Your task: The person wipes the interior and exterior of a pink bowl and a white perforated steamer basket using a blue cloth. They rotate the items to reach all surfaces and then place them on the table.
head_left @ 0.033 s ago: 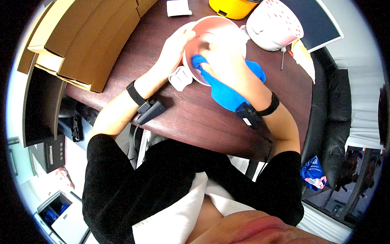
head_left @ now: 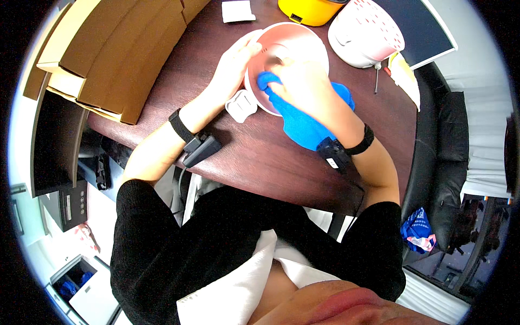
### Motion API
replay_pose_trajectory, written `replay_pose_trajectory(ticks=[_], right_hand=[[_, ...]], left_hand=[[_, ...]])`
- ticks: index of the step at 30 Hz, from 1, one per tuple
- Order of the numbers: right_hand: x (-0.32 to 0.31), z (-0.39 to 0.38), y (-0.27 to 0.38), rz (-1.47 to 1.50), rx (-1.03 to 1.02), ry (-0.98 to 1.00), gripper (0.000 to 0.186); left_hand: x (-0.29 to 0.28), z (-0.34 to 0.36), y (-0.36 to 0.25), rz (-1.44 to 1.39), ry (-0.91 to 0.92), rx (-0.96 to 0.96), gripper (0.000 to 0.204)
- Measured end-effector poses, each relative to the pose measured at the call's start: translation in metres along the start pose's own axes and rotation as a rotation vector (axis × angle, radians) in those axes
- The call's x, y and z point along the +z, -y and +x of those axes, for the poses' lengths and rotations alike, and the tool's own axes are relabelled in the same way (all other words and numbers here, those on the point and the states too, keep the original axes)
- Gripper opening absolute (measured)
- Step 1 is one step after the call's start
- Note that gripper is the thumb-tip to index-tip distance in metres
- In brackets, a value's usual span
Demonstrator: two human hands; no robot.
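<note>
My left hand [head_left: 235, 67] holds the round pink pot [head_left: 292, 40] by its left rim, fingers pressed against it. Inside the pot, my right hand [head_left: 300, 89] grips a blue cloth [head_left: 300, 127], pushed against the inner wall; the rest of the cloth drapes over the rim toward me and to the right. Some of the right fingertips are blurred. A small white piece [head_left: 241, 106] lies on the brown table [head_left: 368, 135] just below the pot's left side.
Cardboard boxes [head_left: 108, 54] fill the back left. Behind stand a yellow appliance [head_left: 303, 11], a white perforated appliance [head_left: 363, 32] with a short rod, and a dark screen [head_left: 425, 32]. A white pad [head_left: 236, 11] lies at the top. A black sofa [head_left: 449, 130] stands right.
The pot has shifted very slightly toward me and to the right, with my right hand and the cloth moving a little inside it. My left hand stays on the rim.
</note>
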State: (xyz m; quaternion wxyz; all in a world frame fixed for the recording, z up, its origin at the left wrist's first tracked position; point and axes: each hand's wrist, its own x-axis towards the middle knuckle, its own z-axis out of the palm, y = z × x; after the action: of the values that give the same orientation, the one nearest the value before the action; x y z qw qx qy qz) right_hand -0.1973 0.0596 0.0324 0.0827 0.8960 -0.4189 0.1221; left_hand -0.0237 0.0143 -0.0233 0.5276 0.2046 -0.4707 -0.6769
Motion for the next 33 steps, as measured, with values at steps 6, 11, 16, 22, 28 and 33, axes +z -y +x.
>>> replay_pose_trajectory(ticks=[6,11,16,22,28,33], right_hand=[[0.003,0.009,-0.009,0.002,0.256,-0.403,0.035],[0.017,0.019,-0.005,-0.214,0.217,-0.327,0.016],[0.031,0.008,-0.01,-0.293,0.226,-0.208,0.017],[0.006,0.006,0.003,-0.148,0.22,0.019,0.036],[0.002,0.0,0.005,-0.127,0.243,0.141,0.053],[-0.002,-0.002,-0.025,0.467,0.404,0.106,0.047]], left_hand=[[0.008,-0.005,-0.011,0.103,0.026,0.041,0.054],[0.01,-0.011,-0.018,0.308,0.03,0.161,0.058],[0.01,-0.013,-0.015,0.259,-0.017,0.141,0.056],[0.006,-0.011,-0.016,0.265,-0.057,0.106,0.049],[0.013,-0.015,-0.021,0.264,-0.046,0.078,0.049],[0.012,-0.016,-0.022,0.329,0.021,0.114,0.054]])
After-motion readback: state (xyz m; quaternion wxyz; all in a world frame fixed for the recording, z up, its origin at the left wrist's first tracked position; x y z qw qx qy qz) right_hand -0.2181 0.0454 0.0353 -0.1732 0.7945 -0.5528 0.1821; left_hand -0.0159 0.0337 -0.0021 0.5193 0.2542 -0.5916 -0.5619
